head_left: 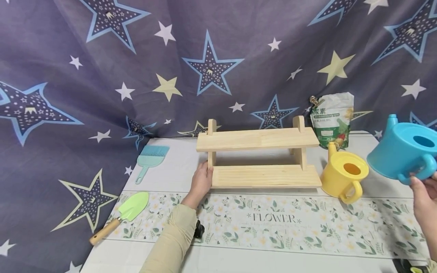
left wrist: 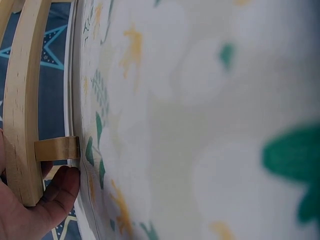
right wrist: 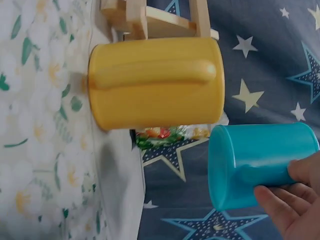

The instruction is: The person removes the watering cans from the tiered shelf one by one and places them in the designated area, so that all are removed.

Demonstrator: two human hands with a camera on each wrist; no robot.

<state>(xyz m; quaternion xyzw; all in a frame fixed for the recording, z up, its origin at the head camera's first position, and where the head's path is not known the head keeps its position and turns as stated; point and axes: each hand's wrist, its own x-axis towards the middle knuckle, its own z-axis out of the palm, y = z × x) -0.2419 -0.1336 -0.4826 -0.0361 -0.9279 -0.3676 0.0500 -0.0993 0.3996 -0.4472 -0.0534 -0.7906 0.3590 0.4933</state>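
A two-tier wooden shelf point(head_left: 257, 139) stands at the middle back of the table. My left hand point(head_left: 201, 181) grips the left end of its lower board; in the left wrist view the fingers curl under that board point(left wrist: 22, 100). On the right, my right hand point(head_left: 425, 197) holds a blue watering can point(head_left: 403, 149) by its handle, raised above the table. The right wrist view shows the blue can point(right wrist: 260, 160) with thumb and fingers pinching the handle side. A yellow watering can point(head_left: 345, 174) stands on the table between the shelf and the blue can.
A green-and-white pouch point(head_left: 331, 119) with a clip stands behind the yellow can. At the left lie a light blue brush point(head_left: 150, 161) and a green trowel point(head_left: 133, 206) with a wooden handle. A flower-print runner point(head_left: 273, 235) crosses the table; a star-patterned curtain point(head_left: 205, 106) hangs behind.
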